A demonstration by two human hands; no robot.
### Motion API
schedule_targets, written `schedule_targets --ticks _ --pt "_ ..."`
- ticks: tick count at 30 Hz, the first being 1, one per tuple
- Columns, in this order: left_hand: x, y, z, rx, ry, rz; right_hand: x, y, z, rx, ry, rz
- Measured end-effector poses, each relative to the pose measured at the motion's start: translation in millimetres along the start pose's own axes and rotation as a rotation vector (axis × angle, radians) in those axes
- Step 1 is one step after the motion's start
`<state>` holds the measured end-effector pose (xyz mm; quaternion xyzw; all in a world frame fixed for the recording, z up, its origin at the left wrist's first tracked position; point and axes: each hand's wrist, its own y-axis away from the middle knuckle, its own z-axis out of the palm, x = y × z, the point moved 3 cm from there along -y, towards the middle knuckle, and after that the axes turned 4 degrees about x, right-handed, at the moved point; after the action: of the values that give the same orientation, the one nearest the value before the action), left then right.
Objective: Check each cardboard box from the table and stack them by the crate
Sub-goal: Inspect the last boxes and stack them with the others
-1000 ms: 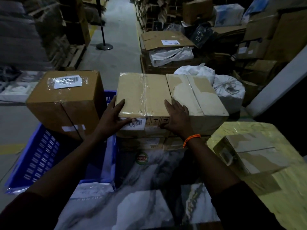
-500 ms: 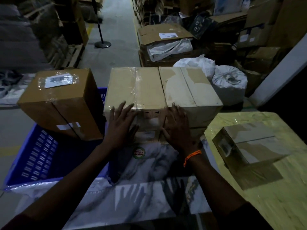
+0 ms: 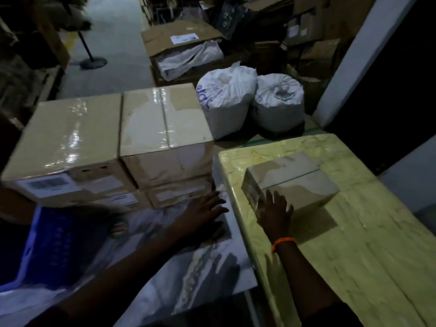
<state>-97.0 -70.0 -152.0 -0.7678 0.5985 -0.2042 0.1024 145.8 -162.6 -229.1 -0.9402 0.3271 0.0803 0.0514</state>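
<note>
One small cardboard box (image 3: pixel 291 182) left on the yellow-green table (image 3: pixel 354 244), well right of the stacked boxes (image 3: pixel 113 147) beside the blue crate (image 3: pixel 35 244). Right hand (image 3: pixel 274 212) spread wide against its near face; left hand (image 3: pixel 204 210) open, empty, flat beside. Best gripped on opposite sides, lifted level, turned to check each face.

I'm leaving the stacked boxes (image 3: pixel 113 147); my right hand (image 3: pixel 274 214) is reaching the small box (image 3: pixel 291 182) at centre-right, left hand (image 3: pixel 204 214) trailing.

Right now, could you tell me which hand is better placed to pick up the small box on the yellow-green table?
The right hand: its fingers already reach the small box; the left hand rests off the table.
</note>
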Motion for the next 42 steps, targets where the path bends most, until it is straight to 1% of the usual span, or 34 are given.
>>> schedule_targets --ticks 3,5,8,11,14,15,17,19,21,22,24,25,28,32,34,37,39,42 --pt "27.7 -38.0 33.0 -0.138 0.006 -0.050 46.5 -21.8 12.2 -0.132 0.056 -0.015" --pt "41.1 -59.6 55.1 -0.196 0.037 -0.087 74.0 -24.5 20.1 -0.171 -0.004 -0.028" --pt "52.5 -84.2 91.1 -0.273 0.114 -0.160 111.5 -12.3 26.8 -0.103 -0.031 -0.069" --pt "59.5 -106.4 119.5 -0.332 0.194 -0.321 159.4 2.8 18.9 -0.084 -0.079 -0.024" --pt "61.8 -132.9 141.5 -0.296 0.270 -0.514 215.5 14.9 11.3 -0.028 -0.145 0.058" --pt "61.3 -142.2 147.8 -0.267 0.301 -0.603 230.0 17.7 8.3 -0.008 -0.219 0.098" --pt "58.4 -157.3 163.7 -0.226 0.366 -0.798 243.8 21.7 0.8 -0.014 -0.495 0.224" --pt "56.8 -170.3 183.7 -0.266 0.451 -0.958 248.9 20.1 0.6 0.018 -0.723 0.384" --pt "56.8 -179.7 203.4 -0.329 0.501 -0.997 246.2 11.4 1.5 0.029 -0.880 0.523" --pt "57.9 -183.3 210.7 -0.351 0.505 -0.963 243.3 7.5 4.7 0.007 -0.933 0.541" --pt "61.9 -183.4 219.5 -0.360 0.494 -0.890 235.3 0.5 2.2 -0.017 -0.959 0.521" --pt "64.8 -180.3 220.3 -0.337 0.499 -0.887 233.6 -1.6 -2.5 -0.010 -0.970 0.508" --pt "79.8 -158.3 207.7 -0.208 0.556 -0.978 228.2 5.9 -29.5 0.014 -1.004 0.421" --pt "107.3 -113.2 169.3 0.024 0.785 -1.135 211.4 38.9 -65.8 -0.010 -1.017 0.317" --pt "122.5 -92.7 141.3 0.111 0.861 -1.160 204.6 59.7 -80.8 -0.020 -1.024 0.297" --pt "148.2 -58.8 91.1 0.225 0.944 -1.129 190.4 95.8 -101.2 -0.048 -1.058 0.253" --pt "164.1 -26.7 60.0 0.315 0.956 -1.124 175.2 119.2 -109.1 -0.063 -1.118 0.198" --pt "189.0 32.2 20.0 0.464 0.920 -1.207 140.1 151.2 -110.3 -0.129 -1.099 0.086"
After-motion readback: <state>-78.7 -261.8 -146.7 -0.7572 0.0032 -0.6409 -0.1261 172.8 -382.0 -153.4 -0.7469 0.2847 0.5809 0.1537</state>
